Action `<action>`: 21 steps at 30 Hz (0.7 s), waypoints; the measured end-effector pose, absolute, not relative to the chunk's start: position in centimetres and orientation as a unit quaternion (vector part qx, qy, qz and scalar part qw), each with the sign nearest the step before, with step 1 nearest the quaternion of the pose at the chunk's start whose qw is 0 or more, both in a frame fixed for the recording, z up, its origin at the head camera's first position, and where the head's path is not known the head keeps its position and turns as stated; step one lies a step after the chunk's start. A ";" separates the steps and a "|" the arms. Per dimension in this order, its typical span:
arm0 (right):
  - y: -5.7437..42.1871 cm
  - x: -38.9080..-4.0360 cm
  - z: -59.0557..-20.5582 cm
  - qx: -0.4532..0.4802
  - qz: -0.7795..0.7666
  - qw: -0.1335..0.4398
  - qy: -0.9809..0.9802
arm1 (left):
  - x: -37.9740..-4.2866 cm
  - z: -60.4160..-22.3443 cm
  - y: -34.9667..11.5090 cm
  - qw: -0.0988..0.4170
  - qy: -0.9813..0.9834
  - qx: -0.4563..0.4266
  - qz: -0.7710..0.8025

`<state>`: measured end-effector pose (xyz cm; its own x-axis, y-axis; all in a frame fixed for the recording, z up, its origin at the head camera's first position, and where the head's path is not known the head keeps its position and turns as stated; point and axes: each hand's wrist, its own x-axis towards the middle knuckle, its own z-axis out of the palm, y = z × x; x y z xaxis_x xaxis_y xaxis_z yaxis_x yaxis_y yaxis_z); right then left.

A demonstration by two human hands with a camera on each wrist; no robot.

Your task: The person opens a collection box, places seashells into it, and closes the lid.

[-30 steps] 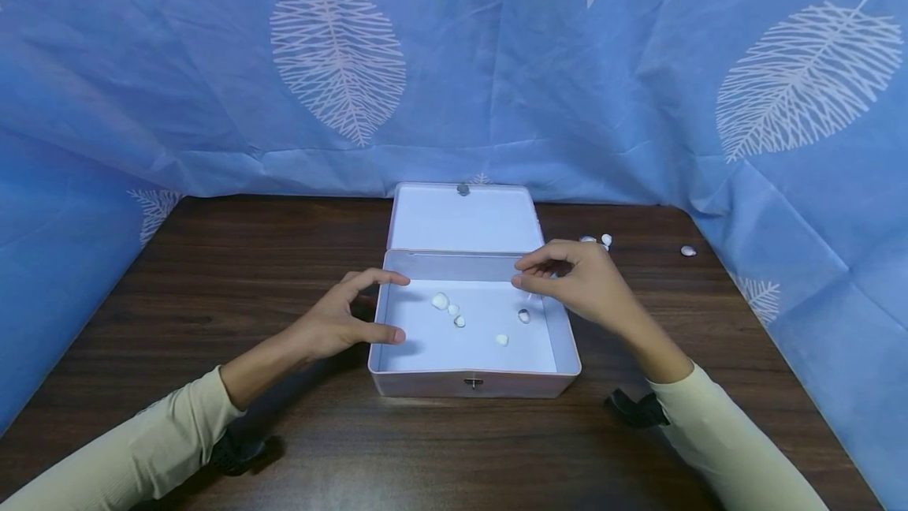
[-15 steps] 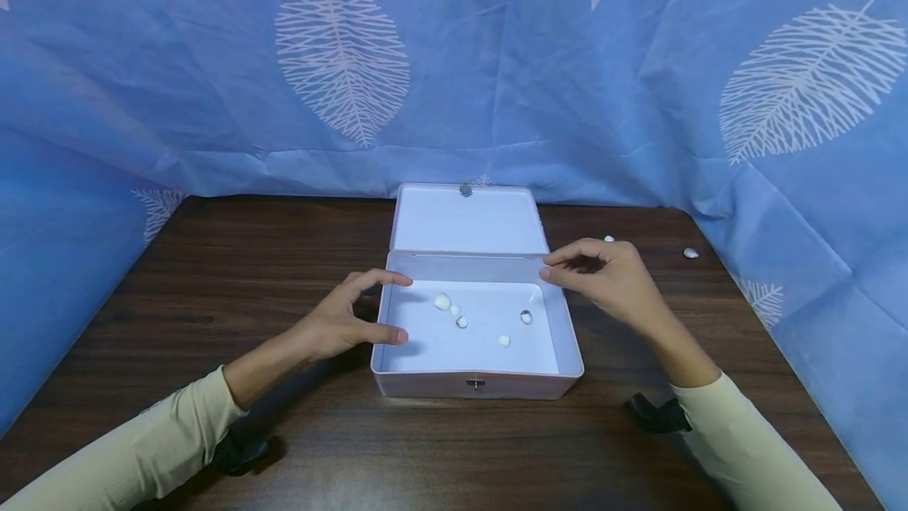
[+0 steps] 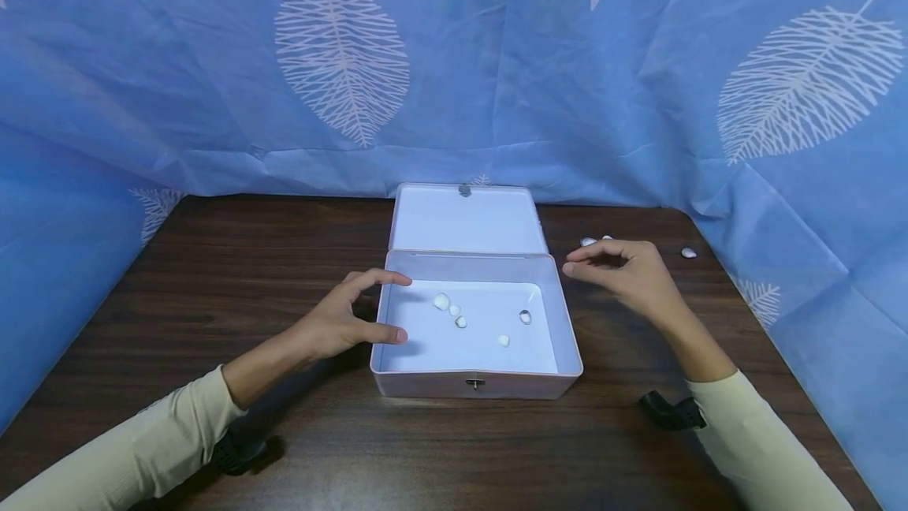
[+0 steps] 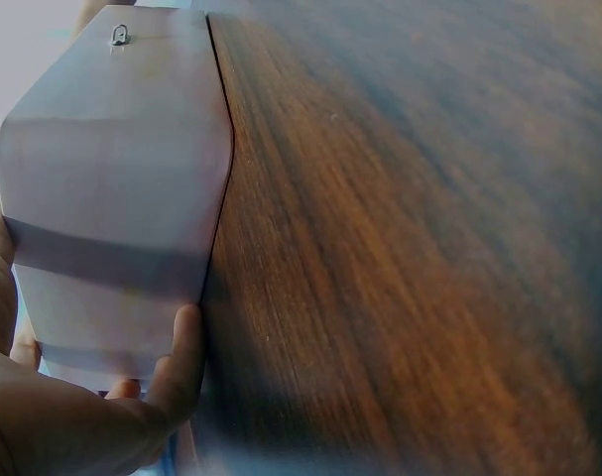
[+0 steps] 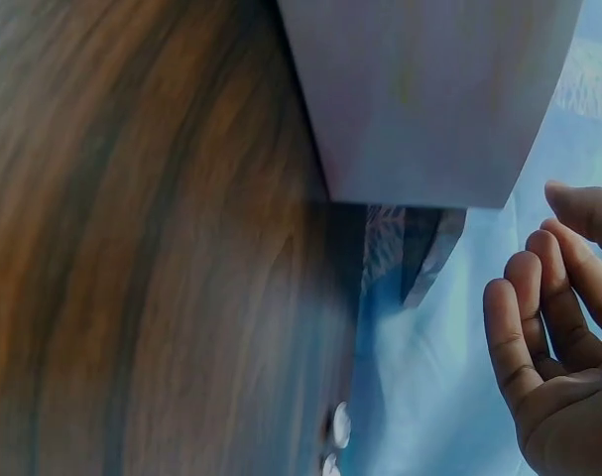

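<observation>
A pale box stands on the table with its lid tipped back. Several small whitish shells lie spread over its floor. My left hand holds the box's left side, index finger and thumb reaching over the rim. In the left wrist view, other fingers rest against the outer wall. My right hand is just right of the box, fingers loosely bent, thumb and index tips apart and nothing between them. Behind it, a shell and another partly hidden one lie on the table.
A single shell lies further right near the table's far edge. Dark wood-grained table surrounds the box. A blue cloth with white leaf prints hangs behind and along both sides.
My right hand has moved from over the box out to the right, past its rim. Left hand and box stay put, and the shells inside lie as before.
</observation>
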<state>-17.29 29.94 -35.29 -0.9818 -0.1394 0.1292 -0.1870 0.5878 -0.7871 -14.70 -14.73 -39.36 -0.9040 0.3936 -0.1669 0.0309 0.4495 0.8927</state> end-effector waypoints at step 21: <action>35.3 -20.4 -36.9 0.026 0.452 0.016 -0.892 | -14.7 -39.5 -14.9 0.180 0.833 0.136 0.505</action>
<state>-20.42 35.25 -36.85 -0.9981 -0.0319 0.0528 -0.0615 0.5907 -0.8046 -14.73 -14.91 -39.47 -0.8977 0.4093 -0.1629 0.0451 0.4533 0.8902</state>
